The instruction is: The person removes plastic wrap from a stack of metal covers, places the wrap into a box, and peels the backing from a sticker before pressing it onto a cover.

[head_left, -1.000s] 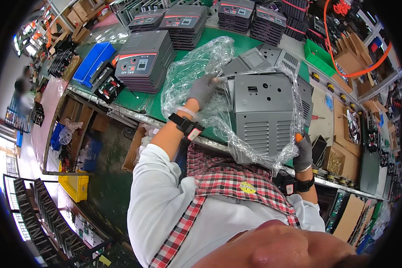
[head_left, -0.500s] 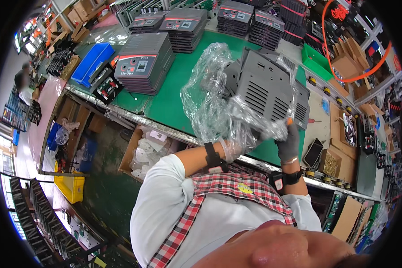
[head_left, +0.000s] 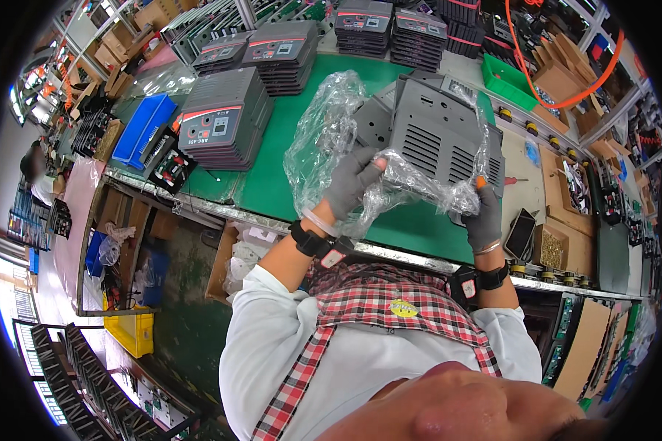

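Note:
A clear plastic bag [head_left: 307, 163] lies crumpled around several grey, slotted metal housing panels [head_left: 435, 121], which are stacked askew on the green mat. At the bag's near left edge, my left hand [head_left: 351, 182], in a grey glove with bare fingertips, is closed on the plastic. My right hand [head_left: 482, 220], gloved the same way, grips the bunched near right edge of the bag beside the panels' corner. An orange cover shows on one of its fingertips. Between the two hands the plastic stretches across the near side of the panels.
Stacks of grey front covers [head_left: 217, 132] stand left and along the back. A blue bin [head_left: 143, 132] sits at the left, a green bin [head_left: 509, 81] at the back right. Near my right hand are a black tray [head_left: 520, 234] and a box of small screws [head_left: 550, 248]. An orange hose [head_left: 566, 105] hangs at the right.
My left hand, earlier hidden behind the plastic, has come up and left into sight at the bag's edge. My right hand stays at the right edge. The whole view has shifted slightly.

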A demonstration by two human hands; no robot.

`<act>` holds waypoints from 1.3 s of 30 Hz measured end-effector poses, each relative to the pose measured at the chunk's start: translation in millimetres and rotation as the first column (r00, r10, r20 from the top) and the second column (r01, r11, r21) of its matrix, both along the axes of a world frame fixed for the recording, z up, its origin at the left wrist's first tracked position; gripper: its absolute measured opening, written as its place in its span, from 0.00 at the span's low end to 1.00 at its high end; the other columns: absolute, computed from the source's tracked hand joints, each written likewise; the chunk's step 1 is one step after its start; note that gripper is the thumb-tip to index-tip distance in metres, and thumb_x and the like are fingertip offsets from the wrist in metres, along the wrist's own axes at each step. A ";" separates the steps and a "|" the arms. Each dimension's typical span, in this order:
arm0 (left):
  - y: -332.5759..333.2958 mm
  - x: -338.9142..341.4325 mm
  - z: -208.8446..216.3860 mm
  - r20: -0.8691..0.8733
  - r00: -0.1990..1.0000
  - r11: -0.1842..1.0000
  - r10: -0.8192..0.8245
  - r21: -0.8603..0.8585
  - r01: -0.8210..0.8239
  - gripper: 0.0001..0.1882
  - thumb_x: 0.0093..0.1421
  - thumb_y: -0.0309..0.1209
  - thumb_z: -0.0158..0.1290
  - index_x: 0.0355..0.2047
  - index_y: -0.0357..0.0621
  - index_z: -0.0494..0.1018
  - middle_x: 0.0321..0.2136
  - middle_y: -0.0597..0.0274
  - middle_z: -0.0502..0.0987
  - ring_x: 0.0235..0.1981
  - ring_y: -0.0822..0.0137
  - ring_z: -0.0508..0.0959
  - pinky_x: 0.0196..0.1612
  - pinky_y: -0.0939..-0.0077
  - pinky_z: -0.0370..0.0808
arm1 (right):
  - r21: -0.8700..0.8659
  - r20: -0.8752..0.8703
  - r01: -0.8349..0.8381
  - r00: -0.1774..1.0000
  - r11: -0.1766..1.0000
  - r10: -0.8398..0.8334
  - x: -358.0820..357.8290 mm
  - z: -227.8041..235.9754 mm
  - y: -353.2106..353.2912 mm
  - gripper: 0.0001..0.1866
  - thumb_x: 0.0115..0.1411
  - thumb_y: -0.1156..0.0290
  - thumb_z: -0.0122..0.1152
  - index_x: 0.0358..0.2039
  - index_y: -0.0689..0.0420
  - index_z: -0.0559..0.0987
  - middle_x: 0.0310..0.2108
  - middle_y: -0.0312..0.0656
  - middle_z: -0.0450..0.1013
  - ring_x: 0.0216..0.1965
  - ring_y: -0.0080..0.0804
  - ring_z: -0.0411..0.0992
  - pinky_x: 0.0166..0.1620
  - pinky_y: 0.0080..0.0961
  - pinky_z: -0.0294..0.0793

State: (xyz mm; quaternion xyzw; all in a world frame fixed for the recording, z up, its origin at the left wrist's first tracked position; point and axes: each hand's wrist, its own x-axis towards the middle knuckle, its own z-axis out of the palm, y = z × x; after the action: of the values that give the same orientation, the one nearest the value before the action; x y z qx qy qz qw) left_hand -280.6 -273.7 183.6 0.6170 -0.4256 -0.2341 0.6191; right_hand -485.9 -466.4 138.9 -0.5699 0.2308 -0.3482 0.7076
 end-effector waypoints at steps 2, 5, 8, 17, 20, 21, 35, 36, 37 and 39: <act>2.4 -2.2 0.2 0.276 0.948 0.987 0.159 -0.058 -0.149 0.13 0.56 0.39 0.50 0.29 0.40 0.71 0.23 0.62 0.70 0.25 0.66 0.69 0.29 0.71 0.67 | -0.104 -0.040 0.031 0.999 0.994 -0.035 0.6 0.1 2.4 0.10 0.56 0.76 0.54 0.39 0.64 0.71 0.34 0.38 0.71 0.33 0.22 0.70 0.33 0.16 0.70; 6.2 -14.1 -6.0 0.701 0.630 0.941 0.335 -0.286 -0.181 0.07 0.52 0.34 0.51 0.24 0.43 0.70 0.23 0.58 0.71 0.25 0.59 0.72 0.29 0.66 0.68 | -0.618 -0.145 0.076 0.967 0.782 -0.208 8.0 6.1 7.5 0.14 0.54 0.79 0.55 0.42 0.64 0.71 0.36 0.40 0.71 0.35 0.24 0.71 0.35 0.18 0.71; 2.6 -39.5 -19.4 0.866 0.490 0.986 0.099 -0.153 0.073 0.06 0.47 0.31 0.52 0.26 0.45 0.71 0.26 0.59 0.73 0.28 0.56 0.73 0.31 0.63 0.71 | -0.043 0.076 0.127 0.989 0.991 -0.124 33.3 10.2 -0.5 0.14 0.55 0.75 0.55 0.43 0.63 0.69 0.37 0.40 0.71 0.36 0.27 0.71 0.38 0.21 0.72; -7.8 8.9 -42.2 0.776 0.611 0.882 0.156 0.170 -0.440 0.32 0.50 0.54 0.51 0.52 0.55 0.64 0.56 0.49 0.57 0.60 0.49 0.52 0.60 0.57 0.48 | -0.912 -0.321 -0.057 0.714 0.406 -0.622 115.1 -17.3 -41.5 0.13 0.56 0.70 0.53 0.39 0.63 0.71 0.35 0.45 0.71 0.35 0.38 0.71 0.38 0.31 0.72; -12.9 44.9 -41.9 0.883 0.461 0.476 0.090 0.369 -0.799 0.43 0.51 0.60 0.48 0.60 0.49 0.53 0.62 0.48 0.44 0.63 0.51 0.45 0.61 0.57 0.48 | 0.522 0.318 -0.086 0.943 0.848 -0.100 149.4 -19.1 -46.2 0.14 0.55 0.69 0.54 0.39 0.65 0.71 0.32 0.44 0.72 0.32 0.36 0.72 0.35 0.30 0.72; -12.3 53.0 -42.9 0.842 0.528 0.387 0.110 0.453 -0.803 0.45 0.50 0.61 0.48 0.61 0.47 0.51 0.63 0.49 0.42 0.63 0.52 0.45 0.61 0.59 0.49 | 0.477 0.201 -0.009 0.975 0.879 -0.099 155.4 -19.7 -49.9 0.14 0.55 0.68 0.55 0.38 0.65 0.72 0.31 0.44 0.72 0.31 0.34 0.71 0.34 0.29 0.72; -49.0 144.3 47.2 0.697 0.608 0.800 0.380 0.083 -0.594 0.18 0.51 0.38 0.52 0.41 0.43 0.72 0.37 0.47 0.75 0.40 0.48 0.73 0.43 0.63 0.70 | -0.472 0.047 0.155 0.987 0.868 -0.151 169.7 135.2 -68.2 0.20 0.52 0.61 0.57 0.40 0.65 0.74 0.28 0.39 0.72 0.31 0.24 0.67 0.36 0.20 0.67; -57.5 142.9 56.9 0.717 0.581 0.815 0.385 0.032 -0.579 0.18 0.51 0.38 0.53 0.41 0.43 0.72 0.36 0.47 0.75 0.39 0.49 0.74 0.42 0.63 0.70 | -0.479 0.059 0.148 0.989 0.865 -0.136 167.9 143.5 -63.1 0.21 0.52 0.61 0.57 0.40 0.64 0.74 0.28 0.39 0.72 0.32 0.23 0.67 0.37 0.19 0.67; -64.2 140.6 65.6 0.734 0.555 0.829 0.391 -0.018 -0.559 0.19 0.51 0.38 0.53 0.41 0.44 0.72 0.36 0.47 0.75 0.38 0.49 0.75 0.40 0.64 0.71 | -0.515 0.102 0.148 0.989 0.844 -0.111 164.6 149.0 -57.7 0.21 0.53 0.61 0.57 0.41 0.64 0.74 0.28 0.39 0.73 0.33 0.23 0.67 0.38 0.19 0.67; -71.9 136.6 82.2 0.743 0.564 0.847 0.360 -0.008 -0.531 0.18 0.51 0.37 0.54 0.41 0.43 0.72 0.36 0.47 0.75 0.38 0.51 0.75 0.40 0.65 0.71 | -0.425 -0.017 -0.049 0.999 0.904 0.046 155.1 148.3 -43.5 0.27 0.53 0.59 0.59 0.49 0.62 0.70 0.37 0.41 0.72 0.38 0.24 0.68 0.41 0.18 0.67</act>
State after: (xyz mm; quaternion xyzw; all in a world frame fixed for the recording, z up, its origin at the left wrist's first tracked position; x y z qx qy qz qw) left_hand -144.0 -345.7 265.8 0.8087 -0.4342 0.1472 0.3685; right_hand -330.8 -509.9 287.1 -0.7168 0.1379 -0.3709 0.5741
